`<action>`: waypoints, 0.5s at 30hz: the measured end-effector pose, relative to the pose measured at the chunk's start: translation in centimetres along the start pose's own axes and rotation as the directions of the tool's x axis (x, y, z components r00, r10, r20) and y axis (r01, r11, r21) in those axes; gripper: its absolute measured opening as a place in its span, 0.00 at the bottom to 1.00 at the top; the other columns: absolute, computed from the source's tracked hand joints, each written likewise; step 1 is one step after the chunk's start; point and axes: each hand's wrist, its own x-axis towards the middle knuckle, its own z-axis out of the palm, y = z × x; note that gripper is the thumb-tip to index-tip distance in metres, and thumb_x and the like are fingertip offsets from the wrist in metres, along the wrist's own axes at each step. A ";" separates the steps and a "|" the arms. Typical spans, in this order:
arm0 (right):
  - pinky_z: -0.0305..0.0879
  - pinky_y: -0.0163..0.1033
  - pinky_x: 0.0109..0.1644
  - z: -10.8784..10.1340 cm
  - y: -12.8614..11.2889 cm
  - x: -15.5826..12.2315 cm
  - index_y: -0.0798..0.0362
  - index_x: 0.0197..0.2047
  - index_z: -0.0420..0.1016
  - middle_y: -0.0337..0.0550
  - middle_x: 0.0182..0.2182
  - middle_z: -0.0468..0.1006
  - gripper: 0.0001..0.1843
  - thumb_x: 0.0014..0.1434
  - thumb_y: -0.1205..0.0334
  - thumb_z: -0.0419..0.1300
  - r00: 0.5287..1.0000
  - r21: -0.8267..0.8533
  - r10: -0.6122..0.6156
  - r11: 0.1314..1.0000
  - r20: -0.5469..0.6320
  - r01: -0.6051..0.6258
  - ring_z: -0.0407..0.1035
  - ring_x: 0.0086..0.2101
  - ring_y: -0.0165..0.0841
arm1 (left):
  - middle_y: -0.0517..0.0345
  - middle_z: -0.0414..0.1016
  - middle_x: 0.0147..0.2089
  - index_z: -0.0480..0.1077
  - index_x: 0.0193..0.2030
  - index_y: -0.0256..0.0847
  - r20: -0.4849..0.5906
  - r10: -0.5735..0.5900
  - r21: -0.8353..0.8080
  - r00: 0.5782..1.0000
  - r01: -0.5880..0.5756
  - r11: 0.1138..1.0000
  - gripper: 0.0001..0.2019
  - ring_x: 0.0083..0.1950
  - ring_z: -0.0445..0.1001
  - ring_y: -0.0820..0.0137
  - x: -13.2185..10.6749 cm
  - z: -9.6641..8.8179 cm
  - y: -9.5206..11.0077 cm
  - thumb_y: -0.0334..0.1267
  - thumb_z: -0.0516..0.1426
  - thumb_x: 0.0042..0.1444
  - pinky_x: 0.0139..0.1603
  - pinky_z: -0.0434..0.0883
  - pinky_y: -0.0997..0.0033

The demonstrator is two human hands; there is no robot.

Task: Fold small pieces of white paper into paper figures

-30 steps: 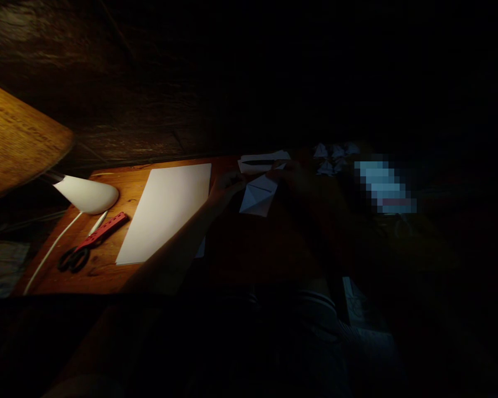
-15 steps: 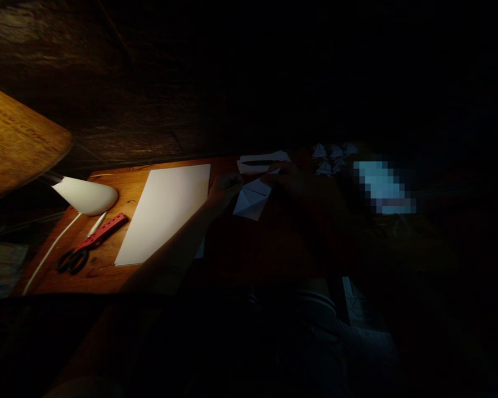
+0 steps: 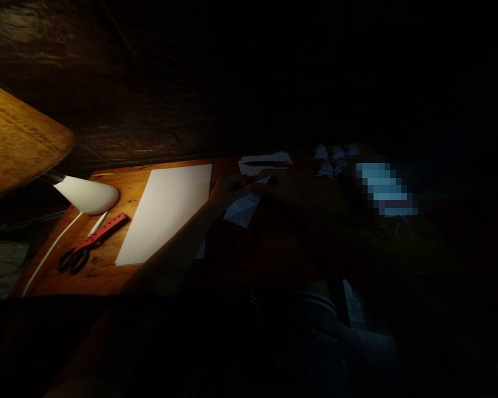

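Observation:
Between my hands is a small folded sheet of white paper (image 3: pixel 243 210) with creases across its face. My left hand (image 3: pixel 229 187) grips its upper left side, fingers closed at the edge. On the upper right, my right hand (image 3: pixel 274 181) pinches the paper, a white corner sticking up between the two hands. Deep shadow hides most of the right hand and its forearm. Just beyond my hands, a dark knife-like tool (image 3: pixel 265 163) rests on a small pile of white paper pieces (image 3: pixel 249 170).
A stack of white sheets (image 3: pixel 166 210) lies left of my hands. Farther left are red-sheathed scissors (image 3: pixel 95 240), a white lamp base (image 3: pixel 87 194) and its cord (image 3: pixel 52 254). Several folded paper shapes (image 3: pixel 331 160) stand at back right, near a pixelated bright screen (image 3: pixel 384 188).
Both hands have drawn closer together over the folded paper. The paper has shifted slightly left and toward me, and my right hand now covers more of its upper part.

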 end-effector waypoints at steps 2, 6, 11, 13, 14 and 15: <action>0.63 0.39 0.39 0.0 -0.2 -0.1 0.52 0.31 0.78 0.39 0.30 0.77 0.14 0.49 0.51 0.71 1.000 0.002 0.009 1.000 0.016 -0.009 0.69 0.34 0.34 | 0.64 0.63 0.25 0.66 0.23 0.40 0.004 0.015 -0.003 1.000 -0.015 1.000 0.21 0.28 0.60 0.75 0.0 -0.1 -0.1 0.48 0.71 0.48 0.31 0.56 0.71; 0.63 0.39 0.38 -0.1 -0.5 -0.2 0.52 0.30 0.76 0.39 0.29 0.76 0.11 0.48 0.54 0.69 0.998 0.017 0.030 0.999 0.048 -0.031 0.68 0.33 0.34 | 0.67 0.60 0.22 0.64 0.21 0.40 0.057 0.025 -0.005 0.998 -0.025 1.000 0.21 0.26 0.57 0.76 0.2 -0.3 0.1 0.46 0.71 0.46 0.29 0.55 0.72; 0.63 0.39 0.42 -0.1 -0.9 -0.1 0.52 0.26 0.74 0.38 0.28 0.74 0.08 0.47 0.58 0.68 0.996 0.049 0.004 0.999 0.091 -0.008 0.67 0.34 0.33 | 0.64 0.65 0.25 0.70 0.24 0.40 0.135 0.002 -0.014 0.991 0.000 1.000 0.18 0.28 0.62 0.75 0.4 -0.2 0.2 0.47 0.71 0.47 0.31 0.60 0.71; 0.63 0.39 0.42 -0.1 -0.7 0.0 0.52 0.27 0.75 0.37 0.29 0.74 0.06 0.46 0.60 0.67 0.993 0.045 0.008 0.999 0.117 -0.013 0.67 0.34 0.33 | 0.64 0.66 0.25 0.70 0.24 0.39 0.140 -0.001 0.009 0.990 0.000 1.000 0.18 0.28 0.63 0.75 0.4 -0.2 0.1 0.47 0.72 0.46 0.32 0.61 0.71; 0.63 0.39 0.42 -0.1 -0.7 0.1 0.52 0.27 0.76 0.37 0.28 0.75 0.06 0.46 0.61 0.68 0.992 0.041 0.013 0.999 0.123 -0.019 0.67 0.34 0.33 | 0.64 0.66 0.25 0.70 0.24 0.39 0.137 -0.005 0.021 0.991 0.002 1.000 0.18 0.28 0.63 0.75 0.4 -0.2 0.0 0.47 0.72 0.46 0.31 0.61 0.71; 0.63 0.38 0.42 -0.1 -0.5 0.1 0.51 0.27 0.76 0.37 0.28 0.75 0.05 0.46 0.61 0.68 0.992 0.039 0.018 0.999 0.126 -0.023 0.67 0.34 0.33 | 0.64 0.66 0.24 0.69 0.23 0.39 0.134 -0.009 0.032 0.991 0.004 0.999 0.18 0.27 0.62 0.76 0.4 -0.3 -0.1 0.46 0.71 0.46 0.30 0.60 0.72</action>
